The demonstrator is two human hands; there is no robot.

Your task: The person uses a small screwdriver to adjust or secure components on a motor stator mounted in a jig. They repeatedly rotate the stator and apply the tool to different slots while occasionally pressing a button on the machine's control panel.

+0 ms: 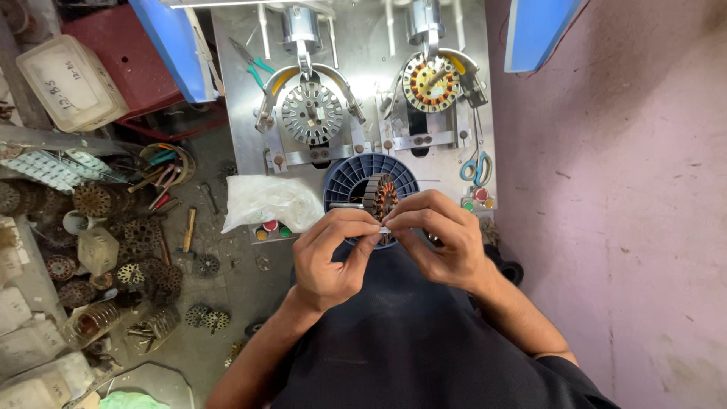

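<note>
Both hands meet near the middle of the view, just in front of a blue plastic spool (356, 173). The left hand (327, 257) and the right hand (447, 242) have their fingers (362, 224) closed in a pinch on a small pale piece between them; what it is I cannot tell. A wound stator (380, 195) with copper coils sits right behind the fingertips, touching them. I think the pinch should stay firm and close to the coils, so the thin wire does not slip. Further away, the winding machine (356, 83) carries two more stators.
</note>
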